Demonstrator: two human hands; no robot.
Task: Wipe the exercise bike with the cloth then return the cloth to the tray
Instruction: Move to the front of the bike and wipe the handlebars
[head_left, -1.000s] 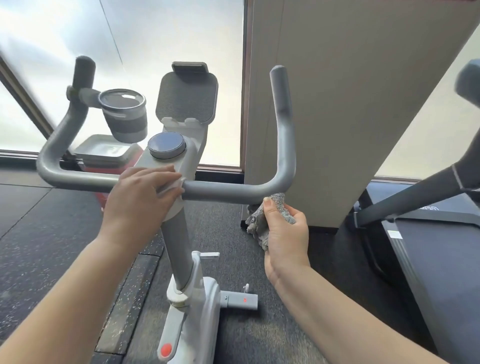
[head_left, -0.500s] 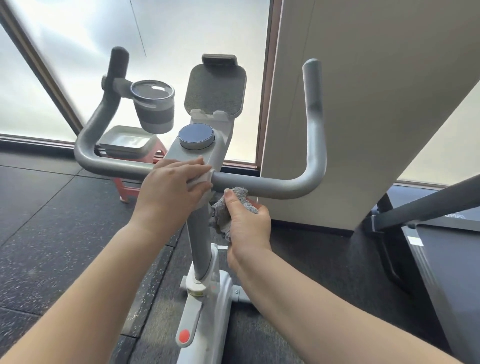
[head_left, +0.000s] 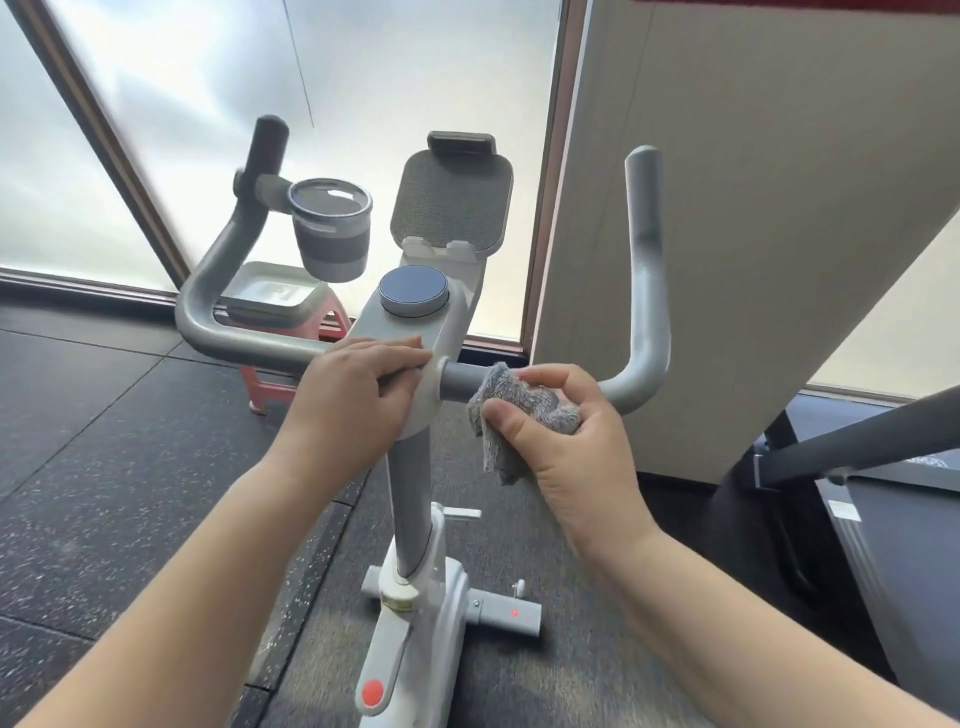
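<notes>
Here the right hand (head_left: 566, 441) grips the grey cloth (head_left: 519, 410), bunched around the right side of the exercise bike's handlebar (head_left: 462, 376), just right of the white stem. The left hand (head_left: 353, 400) rests over the handlebar's left side, fingers curled against the stem housing. Farther left, a white tray (head_left: 270, 299) sits on a red stool (head_left: 291, 358) by the frosted window (head_left: 208, 104), over dark speckled floor (head_left: 93, 467).

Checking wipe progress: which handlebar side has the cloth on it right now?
The right-side handlebar: the right hand holds the grey cloth against it. The left hand grips the other bare.
</notes>
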